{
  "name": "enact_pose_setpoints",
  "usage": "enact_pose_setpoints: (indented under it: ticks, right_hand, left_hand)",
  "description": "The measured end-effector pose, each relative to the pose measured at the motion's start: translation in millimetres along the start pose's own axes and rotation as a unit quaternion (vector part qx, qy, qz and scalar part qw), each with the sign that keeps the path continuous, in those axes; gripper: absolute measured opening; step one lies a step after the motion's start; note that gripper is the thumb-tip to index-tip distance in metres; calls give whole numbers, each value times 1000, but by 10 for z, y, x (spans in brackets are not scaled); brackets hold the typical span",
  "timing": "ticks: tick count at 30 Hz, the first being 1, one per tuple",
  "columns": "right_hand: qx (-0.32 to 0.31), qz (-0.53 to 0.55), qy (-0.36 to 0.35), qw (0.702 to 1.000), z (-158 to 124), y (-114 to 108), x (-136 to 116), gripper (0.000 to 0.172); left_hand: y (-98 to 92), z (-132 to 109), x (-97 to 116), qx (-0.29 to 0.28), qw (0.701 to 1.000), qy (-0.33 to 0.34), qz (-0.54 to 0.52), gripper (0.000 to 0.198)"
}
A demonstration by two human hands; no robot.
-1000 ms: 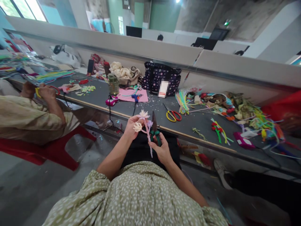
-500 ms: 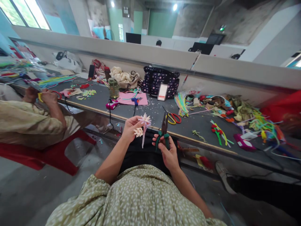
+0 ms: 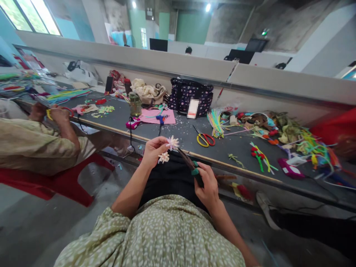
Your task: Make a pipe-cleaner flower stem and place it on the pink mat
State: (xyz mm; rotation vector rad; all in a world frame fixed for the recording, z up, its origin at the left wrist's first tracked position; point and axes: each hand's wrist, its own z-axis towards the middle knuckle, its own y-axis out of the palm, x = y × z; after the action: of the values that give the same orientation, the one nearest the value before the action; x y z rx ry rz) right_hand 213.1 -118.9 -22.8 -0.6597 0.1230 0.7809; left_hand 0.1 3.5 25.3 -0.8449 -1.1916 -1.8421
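Note:
Between the thumb and fingers of my left hand (image 3: pixel 153 151) is a pipe-cleaner flower (image 3: pixel 172 142), cream and pale purple. A second cream flower (image 3: pixel 164 158) hangs just below the same fingers. My right hand (image 3: pixel 206 183) is wrapped round the dark green handles of a pair of pliers (image 3: pixel 187 159). The jaws point up and left, their tip close to the flower; whether they touch it I cannot tell. Both hands are above my lap, in front of the table edge. Red-and-yellow-handled scissors (image 3: pixel 205 139) lie on the table beyond the pliers.
On the dark table (image 3: pixel 180 131) are a blue glue gun (image 3: pixel 160 119), a pink sheet (image 3: pixel 147 116), a bottle (image 3: pixel 135 104) and a patterned bag (image 3: pixel 190 97). Pipe cleaners (image 3: pixel 215 124) lie to the right. A co-worker's hands (image 3: pixel 59 115) are at the far left.
The pliers have swung from upright to pointing left, and their jaws are now near the flower. My right hand has turned and closed round the handles. The purple stem no longer shows hanging down.

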Motion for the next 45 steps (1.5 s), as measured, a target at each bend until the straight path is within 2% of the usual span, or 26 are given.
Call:
enact_pose_setpoints:
  ticks: [6,13,19,32,45]
  right_hand:
    - [-3,8,35,999,-46,92,-36,50]
    - [-4,-47,8,999,-46,83,-55,49]
    - [-9,-53,4,999,-44,72,-22,52]
    - [-27,-20,23,999,-48,57,-35,47]
    - [-29,66,71,995,-87,94,4,45]
  left_hand:
    - [-27,-51,70,-16,999,37,21,21]
    - [-76,-80,67,-22,995,54,80,16]
    - [-122,-82,60,-21,992,59,112,18]
    - [-156,-76,48,-39,982,92,162,15]
    - [-168,-78,13,-34,982,90,165,15]
